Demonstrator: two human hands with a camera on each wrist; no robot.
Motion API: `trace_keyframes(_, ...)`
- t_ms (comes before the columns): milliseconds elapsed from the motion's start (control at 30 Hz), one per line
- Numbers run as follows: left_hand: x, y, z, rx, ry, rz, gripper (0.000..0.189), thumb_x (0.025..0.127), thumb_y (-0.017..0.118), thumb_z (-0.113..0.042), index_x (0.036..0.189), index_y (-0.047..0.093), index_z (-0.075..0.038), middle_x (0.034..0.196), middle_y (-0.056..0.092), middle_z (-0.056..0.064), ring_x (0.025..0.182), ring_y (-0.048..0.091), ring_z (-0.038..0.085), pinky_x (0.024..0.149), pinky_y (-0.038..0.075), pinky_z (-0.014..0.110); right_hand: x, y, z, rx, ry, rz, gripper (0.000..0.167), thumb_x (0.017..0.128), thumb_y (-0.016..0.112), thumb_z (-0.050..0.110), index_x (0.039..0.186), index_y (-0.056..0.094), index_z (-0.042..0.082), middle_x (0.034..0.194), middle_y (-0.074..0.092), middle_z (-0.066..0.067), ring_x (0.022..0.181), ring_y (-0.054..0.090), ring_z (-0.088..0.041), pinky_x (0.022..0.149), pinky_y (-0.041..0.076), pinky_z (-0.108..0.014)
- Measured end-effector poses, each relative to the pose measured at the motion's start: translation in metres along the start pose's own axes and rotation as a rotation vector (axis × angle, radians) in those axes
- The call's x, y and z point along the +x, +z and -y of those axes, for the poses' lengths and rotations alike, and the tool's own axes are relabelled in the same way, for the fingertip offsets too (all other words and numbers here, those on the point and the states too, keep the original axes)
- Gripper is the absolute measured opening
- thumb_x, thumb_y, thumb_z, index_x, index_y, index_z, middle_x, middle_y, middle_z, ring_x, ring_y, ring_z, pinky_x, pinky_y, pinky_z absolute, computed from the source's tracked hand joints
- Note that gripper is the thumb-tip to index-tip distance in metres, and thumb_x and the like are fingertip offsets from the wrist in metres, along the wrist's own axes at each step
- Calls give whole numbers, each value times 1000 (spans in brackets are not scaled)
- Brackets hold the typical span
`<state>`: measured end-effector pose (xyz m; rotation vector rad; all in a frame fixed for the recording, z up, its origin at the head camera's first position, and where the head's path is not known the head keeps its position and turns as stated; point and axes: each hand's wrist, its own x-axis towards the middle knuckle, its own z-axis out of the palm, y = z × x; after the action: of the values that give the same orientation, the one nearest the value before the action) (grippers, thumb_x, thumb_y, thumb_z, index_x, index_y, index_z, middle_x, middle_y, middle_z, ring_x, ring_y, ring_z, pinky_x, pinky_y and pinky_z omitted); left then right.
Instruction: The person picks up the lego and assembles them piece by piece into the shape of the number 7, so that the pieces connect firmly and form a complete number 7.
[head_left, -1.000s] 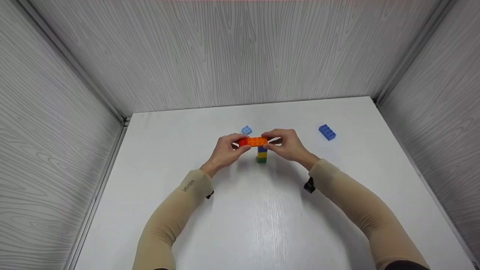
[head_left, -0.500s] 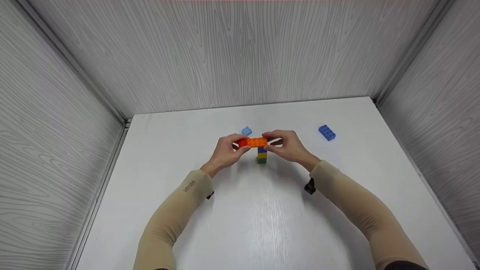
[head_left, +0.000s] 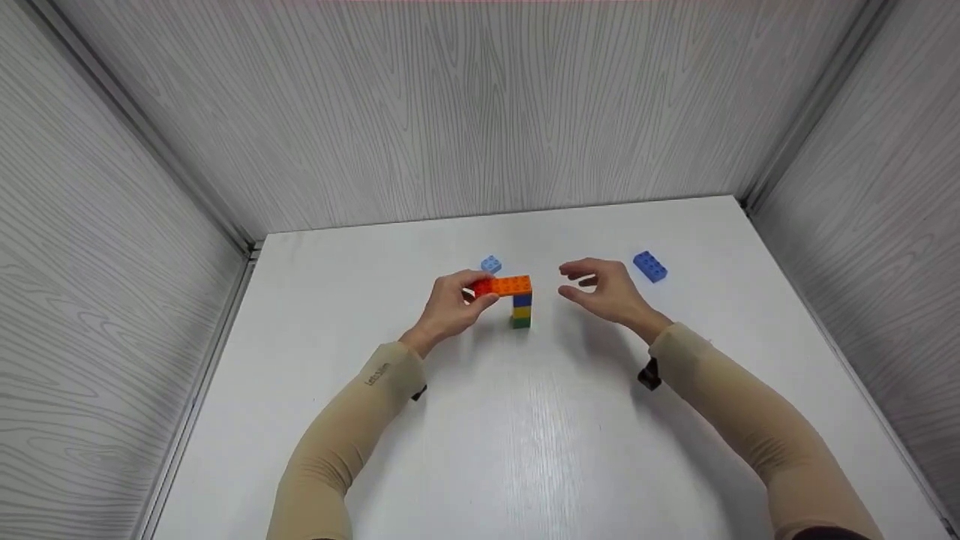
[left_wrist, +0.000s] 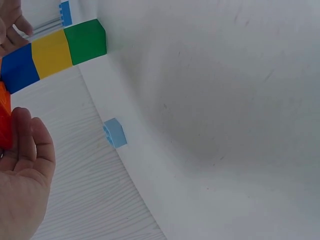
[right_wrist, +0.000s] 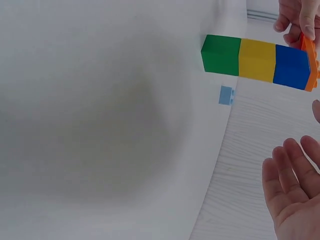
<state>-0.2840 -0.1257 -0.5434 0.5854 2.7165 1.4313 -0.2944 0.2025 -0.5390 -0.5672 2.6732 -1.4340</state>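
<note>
A tower of a green brick, a yellow brick and a blue brick stands upright on the white table. On its top lies an orange toy brick, which juts out to the left. A red brick is at that jutting end; how the two join is partly hidden by fingers. My left hand pinches the red brick between thumb and fingers. To the right of the tower, apart from it, my right hand hovers with fingers loosely spread and nothing in them.
A light blue brick lies behind the left hand. Farther right, a longer blue brick rests on the table. Grey wood-patterned panels enclose the back and both sides.
My right hand has let go of the orange brick's right end and moved off to the right. The left hand keeps its pinch on the red brick, and the tower stays in place.
</note>
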Motion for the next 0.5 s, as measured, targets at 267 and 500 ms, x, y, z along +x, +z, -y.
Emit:
trace_keyframes(267, -2, 0, 0, -3, -18, 2, 40, 107, 80, -25, 143, 76, -9, 129, 80, 11, 108, 69, 24, 99, 64, 30, -11, -26, -29, -101, 45, -124, 44, 103, 82, 21, 141, 74, 1, 144, 75, -27, 133, 71, -48, 114, 60, -64)
trace_keyframes(500, -3, -2, -1, -21, -28, -1, 40, 107, 80, -25, 144, 76, -10, 129, 79, 11, 109, 69, 24, 99, 64, 30, -16, -51, -58, -208, 112, -245, 47, 101, 83, 21, 142, 73, -2, 145, 73, -29, 134, 69, -51, 117, 57, -65)
